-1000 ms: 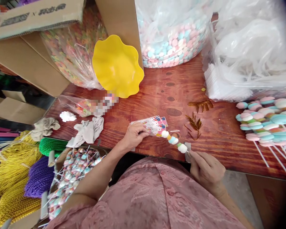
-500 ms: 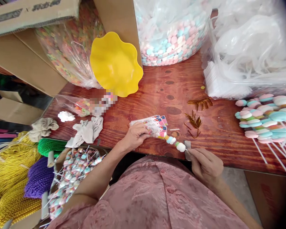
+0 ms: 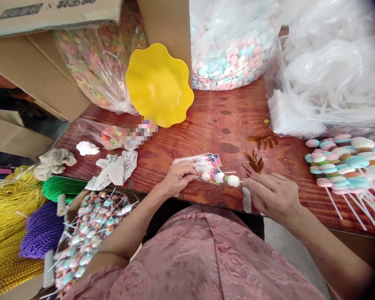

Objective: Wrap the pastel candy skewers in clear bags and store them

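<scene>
My right hand [image 3: 270, 196] pinches the white stick of a marshmallow skewer [image 3: 233, 181], whose pastel pieces point left. The skewer's far end overlaps a printed clear bag [image 3: 215, 161] in a small fanned stack on the table; it looks partly inside the bag's mouth. At the stack's left edge, my left hand [image 3: 181, 175] is closed with thumb and fingers on a bag's edge. Just beyond my right hand lie gold twist ties [image 3: 255, 160], with another bunch of ties [image 3: 264, 141] behind them.
Finished-looking skewers [image 3: 346, 162] are piled at right beside a clear plastic tub [image 3: 328, 96]. A yellow scalloped bowl [image 3: 160, 85] and a big marshmallow bag [image 3: 234, 62] stand at the back. Wrapped skewers fill a box [image 3: 93, 233] at lower left, near crumpled gloves [image 3: 115, 168].
My right hand has moved the skewer up and left, so its tip now overlaps the printed bag near my left hand. The view has shifted slightly.
</scene>
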`<move>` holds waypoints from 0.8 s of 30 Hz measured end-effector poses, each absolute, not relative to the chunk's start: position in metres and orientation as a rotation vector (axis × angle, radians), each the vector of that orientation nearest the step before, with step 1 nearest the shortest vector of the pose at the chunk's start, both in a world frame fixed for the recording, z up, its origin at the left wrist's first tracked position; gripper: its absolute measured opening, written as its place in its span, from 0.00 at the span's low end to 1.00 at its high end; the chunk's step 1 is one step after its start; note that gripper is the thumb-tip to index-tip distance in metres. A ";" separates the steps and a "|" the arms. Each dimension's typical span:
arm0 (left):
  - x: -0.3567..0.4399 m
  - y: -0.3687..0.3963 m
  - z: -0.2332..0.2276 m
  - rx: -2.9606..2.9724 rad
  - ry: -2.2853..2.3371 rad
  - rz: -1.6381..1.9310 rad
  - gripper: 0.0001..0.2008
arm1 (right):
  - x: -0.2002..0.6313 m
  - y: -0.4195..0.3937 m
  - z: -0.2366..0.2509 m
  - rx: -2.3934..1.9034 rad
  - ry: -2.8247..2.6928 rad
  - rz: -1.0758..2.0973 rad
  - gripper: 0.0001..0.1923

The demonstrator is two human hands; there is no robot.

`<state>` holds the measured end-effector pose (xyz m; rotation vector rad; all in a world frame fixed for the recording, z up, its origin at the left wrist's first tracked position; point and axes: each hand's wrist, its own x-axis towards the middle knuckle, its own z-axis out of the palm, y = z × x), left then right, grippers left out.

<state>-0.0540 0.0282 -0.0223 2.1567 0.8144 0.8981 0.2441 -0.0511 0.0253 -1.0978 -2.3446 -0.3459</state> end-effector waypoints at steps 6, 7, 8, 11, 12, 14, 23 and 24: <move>-0.060 0.029 -0.024 2.151 0.772 0.907 0.08 | 0.242 -0.044 0.036 -1.163 -2.456 -0.461 0.08; -0.061 0.029 -0.024 2.145 0.767 0.904 0.08 | 0.241 -0.043 0.037 -1.161 -2.470 -0.473 0.09; -0.061 0.029 -0.025 2.134 0.766 0.903 0.08 | 0.240 -0.042 0.039 -1.160 -2.477 -0.485 0.09; -0.061 0.030 -0.026 2.091 0.763 0.918 0.09 | 0.240 -0.039 0.042 -1.135 -2.515 -0.499 0.11; -0.061 0.030 -0.026 2.078 0.760 0.928 0.09 | 0.240 -0.038 0.042 -1.115 -2.536 -0.493 0.10; -0.061 0.030 -0.027 2.060 0.744 0.951 0.10 | 0.241 -0.037 0.041 -1.069 -2.574 -0.472 0.10; -0.056 0.030 -0.018 2.331 0.830 0.977 0.15 | 0.239 -0.042 0.027 -1.009 -2.374 -0.480 0.11; -0.054 0.032 -0.015 2.401 0.819 0.954 0.20 | 0.238 -0.043 0.025 -1.018 -2.355 -0.483 0.11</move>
